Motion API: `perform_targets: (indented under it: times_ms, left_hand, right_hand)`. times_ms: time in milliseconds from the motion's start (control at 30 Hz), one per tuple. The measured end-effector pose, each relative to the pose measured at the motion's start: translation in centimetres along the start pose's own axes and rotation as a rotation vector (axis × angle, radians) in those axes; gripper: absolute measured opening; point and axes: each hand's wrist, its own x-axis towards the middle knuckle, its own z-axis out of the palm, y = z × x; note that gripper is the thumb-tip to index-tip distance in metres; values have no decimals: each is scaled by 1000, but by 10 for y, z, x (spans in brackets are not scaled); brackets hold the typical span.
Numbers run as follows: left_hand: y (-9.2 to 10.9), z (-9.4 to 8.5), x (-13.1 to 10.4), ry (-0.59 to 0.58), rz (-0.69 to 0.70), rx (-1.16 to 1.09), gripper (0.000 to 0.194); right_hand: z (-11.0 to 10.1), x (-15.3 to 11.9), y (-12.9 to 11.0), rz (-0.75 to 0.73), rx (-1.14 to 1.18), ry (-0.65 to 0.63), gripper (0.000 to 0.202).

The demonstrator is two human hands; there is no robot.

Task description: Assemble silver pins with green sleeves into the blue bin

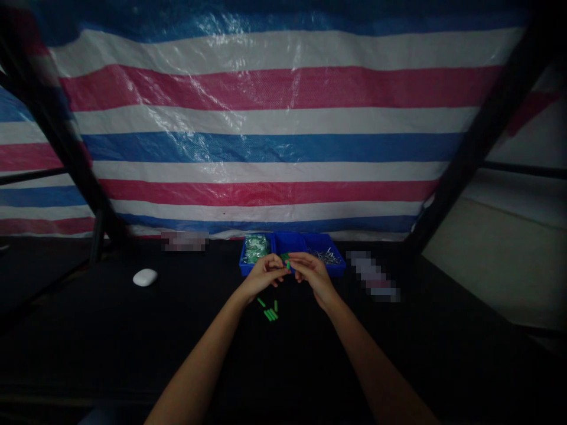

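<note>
Both hands meet just in front of a blue divided tray (339, 270). My left hand (264, 274) is closed, thumb and fingers pinching a small green plastic wall plug (287, 265). From the other side, my right hand (313, 273) has its fingertips drawn together at the same plug; what else they may hold is too small to tell. Below the left hand, several loose green wall plugs (270, 314) lie on the black table. The tray's left compartment holds clear bags (256, 247) of green pieces, and metal screws (326, 256) lie in the right one. My hands partly hide the middle compartment.
A white rounded object (145, 277) rests on the black table (88, 336) at the left. Blurred-out items lie behind it and right of the tray. A striped plastic sheet (274, 147) hangs behind, between dark slanted frame posts (469, 136).
</note>
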Motion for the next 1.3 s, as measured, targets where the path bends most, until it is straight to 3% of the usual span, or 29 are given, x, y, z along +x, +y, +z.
perform_targets:
  times_ms: [267, 367, 533, 867, 1133, 1300]
  left_hand:
    - [2, 0, -1, -14, 13, 34, 27]
    - [4, -4, -3, -46, 9, 139, 28]
    - [8, -18, -11, -266, -27, 450, 34]
    - [2, -26, -14, -339, -98, 858, 40]
    - [-2, -22, -13, -367, -54, 857, 30]
    - [0, -20, -13, -376, -53, 810, 28]
  right_hand:
    - [-2, 2, 5, -28, -92, -2, 33]
    - [-5, 3, 4, -85, -140, 95, 34]
    - [-16, 8, 9, -200, -300, 333, 29]
    - [-23, 11, 18, -245, -601, 438, 35]
    - [-21, 8, 17, -279, -845, 465, 29]
    - [-20, 6, 14, -276, -877, 458, 25]
